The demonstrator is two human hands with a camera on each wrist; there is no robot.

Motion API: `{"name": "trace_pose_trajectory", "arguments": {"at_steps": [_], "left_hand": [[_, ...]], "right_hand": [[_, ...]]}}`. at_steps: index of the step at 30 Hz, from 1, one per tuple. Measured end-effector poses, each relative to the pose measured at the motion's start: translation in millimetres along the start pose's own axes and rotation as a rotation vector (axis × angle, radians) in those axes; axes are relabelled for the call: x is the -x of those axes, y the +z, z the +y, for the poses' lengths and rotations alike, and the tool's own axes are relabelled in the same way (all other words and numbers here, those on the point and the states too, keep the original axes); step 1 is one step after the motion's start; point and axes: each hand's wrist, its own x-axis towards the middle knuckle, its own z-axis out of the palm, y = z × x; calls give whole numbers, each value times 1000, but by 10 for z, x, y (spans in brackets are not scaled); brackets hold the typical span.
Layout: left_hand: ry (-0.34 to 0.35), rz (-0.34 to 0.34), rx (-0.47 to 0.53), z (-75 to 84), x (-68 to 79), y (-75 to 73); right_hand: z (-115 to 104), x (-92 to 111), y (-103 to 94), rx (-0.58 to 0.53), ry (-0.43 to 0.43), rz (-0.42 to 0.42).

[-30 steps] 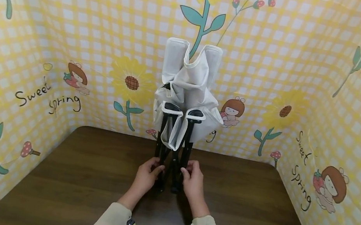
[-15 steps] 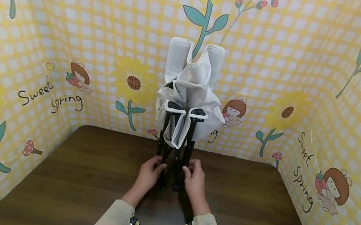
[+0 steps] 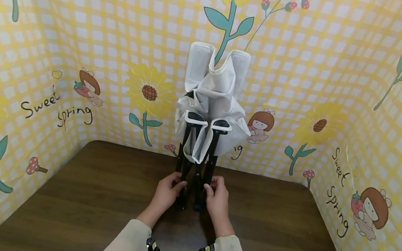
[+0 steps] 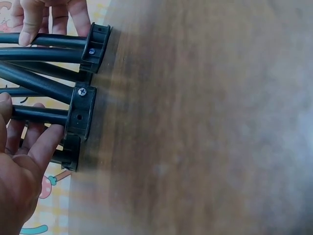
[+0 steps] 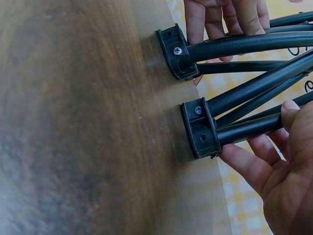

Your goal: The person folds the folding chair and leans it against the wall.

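Note:
A folded camp chair [image 3: 218, 82] with white fabric and black tube legs [image 3: 211, 158] stands upright at the middle of the table in the head view. My left hand [image 3: 166, 192] pinches a leg on the left side, low near its foot. On the right side my right hand [image 3: 218, 197] grips another leg at about the same height. The left wrist view shows a black plastic foot [image 4: 82, 112] with a screw, just beyond my left fingers. In the right wrist view, my right thumb and fingers hold a tube right behind a similar foot [image 5: 200, 128].
The dark brown wooden table [image 3: 267, 232] spreads out around the chair. A yellow checked cloth [image 3: 120, 34] with printed flowers walls in the back and both sides. Small black cameras [image 3: 152, 250] are strapped at both wrists, by the beige sleeves [image 3: 122, 247].
Both hands and the chair's feet have shifted slightly up and away in the head view. The grip on the legs is the same, and the head view itself has moved a little.

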Motion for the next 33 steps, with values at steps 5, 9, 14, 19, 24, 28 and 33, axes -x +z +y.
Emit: {"name": "trace_pose_trajectory", "arguments": {"at_steps": [5,9,14,19,24,28,33], "left_hand": [[5,6,10,-12,-37,12],[8,16,19,-17,-66,19],[3,7,14,-27,-87,25],[-3,-9,11,-43,-100,25],[-2,-5,7,-55,-123,26],[-7,-1,8,-45,-137,31],[-10,1,9,-63,-161,34]], "right_hand": [[10,-39,12,-6,9,2],[13,-71,19,-5,-3,0],[15,-84,17,-8,3,-3],[38,-101,27,-2,0,-2],[48,-123,42,-1,11,-5],[48,-144,41,-16,24,-5],[61,-164,39,-18,28,-8]]}}
